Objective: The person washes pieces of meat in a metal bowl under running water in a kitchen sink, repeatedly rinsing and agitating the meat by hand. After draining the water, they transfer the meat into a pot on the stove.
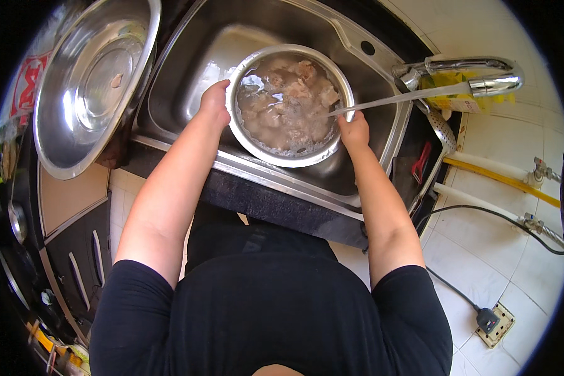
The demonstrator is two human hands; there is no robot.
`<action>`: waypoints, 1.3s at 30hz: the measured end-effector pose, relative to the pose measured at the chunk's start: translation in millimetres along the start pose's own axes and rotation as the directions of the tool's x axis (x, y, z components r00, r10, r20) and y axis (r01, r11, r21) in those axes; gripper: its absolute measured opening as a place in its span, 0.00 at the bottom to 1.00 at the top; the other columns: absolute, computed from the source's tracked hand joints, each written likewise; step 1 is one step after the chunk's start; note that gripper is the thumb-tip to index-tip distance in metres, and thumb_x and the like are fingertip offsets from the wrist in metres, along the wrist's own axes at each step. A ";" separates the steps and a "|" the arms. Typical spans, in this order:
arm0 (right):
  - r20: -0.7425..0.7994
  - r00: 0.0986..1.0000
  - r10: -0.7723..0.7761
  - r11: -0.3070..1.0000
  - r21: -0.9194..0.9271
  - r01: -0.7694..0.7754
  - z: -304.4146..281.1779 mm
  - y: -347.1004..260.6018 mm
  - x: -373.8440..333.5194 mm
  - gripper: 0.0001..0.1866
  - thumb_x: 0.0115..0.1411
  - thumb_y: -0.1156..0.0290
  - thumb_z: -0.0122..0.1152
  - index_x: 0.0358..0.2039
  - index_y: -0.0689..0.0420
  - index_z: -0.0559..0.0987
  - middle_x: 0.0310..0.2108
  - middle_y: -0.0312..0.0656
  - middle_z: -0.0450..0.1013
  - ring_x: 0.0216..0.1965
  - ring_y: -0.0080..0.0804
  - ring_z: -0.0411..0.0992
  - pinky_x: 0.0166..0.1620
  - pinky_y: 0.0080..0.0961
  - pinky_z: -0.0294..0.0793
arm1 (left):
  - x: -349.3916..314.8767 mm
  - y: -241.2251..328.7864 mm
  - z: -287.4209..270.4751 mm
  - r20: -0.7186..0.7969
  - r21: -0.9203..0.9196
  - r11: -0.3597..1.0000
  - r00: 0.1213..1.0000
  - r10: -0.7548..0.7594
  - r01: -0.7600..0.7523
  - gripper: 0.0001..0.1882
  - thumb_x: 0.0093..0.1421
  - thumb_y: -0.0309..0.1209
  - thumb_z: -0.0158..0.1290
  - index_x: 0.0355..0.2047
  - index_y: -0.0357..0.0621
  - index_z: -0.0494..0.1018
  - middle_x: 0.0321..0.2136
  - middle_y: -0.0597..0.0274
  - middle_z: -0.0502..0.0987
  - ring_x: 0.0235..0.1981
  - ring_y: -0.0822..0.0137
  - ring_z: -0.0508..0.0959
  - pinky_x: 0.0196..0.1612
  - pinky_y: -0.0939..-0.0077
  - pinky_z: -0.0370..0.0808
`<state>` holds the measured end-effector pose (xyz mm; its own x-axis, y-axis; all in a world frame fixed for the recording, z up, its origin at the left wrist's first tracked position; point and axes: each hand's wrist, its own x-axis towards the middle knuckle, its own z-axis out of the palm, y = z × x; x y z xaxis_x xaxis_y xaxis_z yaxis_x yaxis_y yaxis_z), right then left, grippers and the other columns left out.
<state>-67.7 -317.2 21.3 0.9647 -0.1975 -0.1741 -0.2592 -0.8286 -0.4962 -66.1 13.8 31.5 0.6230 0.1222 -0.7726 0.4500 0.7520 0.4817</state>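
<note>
Meat chunks [297, 88] lie in cloudy water [252, 128] inside a steel bowl [290, 161], between left hand [215, 105] and right hand [355, 130], fingers clamped on opposite sides; a level, even hold should limit spilling. Chunks lumpy, rim smooth and round; beyond the right fingers, a glossy tap [495, 85] pours.

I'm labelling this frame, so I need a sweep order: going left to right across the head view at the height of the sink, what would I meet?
Wide metal basin → left hand → metal bowl with meat pieces in water → right hand → chrome faucet.
</note>
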 end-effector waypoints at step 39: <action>0.058 0.961 -0.270 0.961 -0.054 0.273 -15.0 -10.6 20.5 0.33 0.47 0.60 0.58 0.48 0.71 0.65 0.40 0.62 0.69 0.45 0.50 0.68 0.46 0.33 0.67 | -5.2 9.2 1.5 -0.086 -0.246 0.966 0.995 0.058 -0.078 0.19 0.55 0.40 0.46 0.40 0.39 0.68 0.39 0.55 0.71 0.42 0.57 0.69 0.51 0.60 0.62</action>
<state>-44.4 -320.2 35.7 0.9945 0.0639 -0.0826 0.0167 -0.8782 -0.4780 -64.2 19.2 40.5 0.5905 0.2211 -0.7762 0.2289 0.8764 0.4238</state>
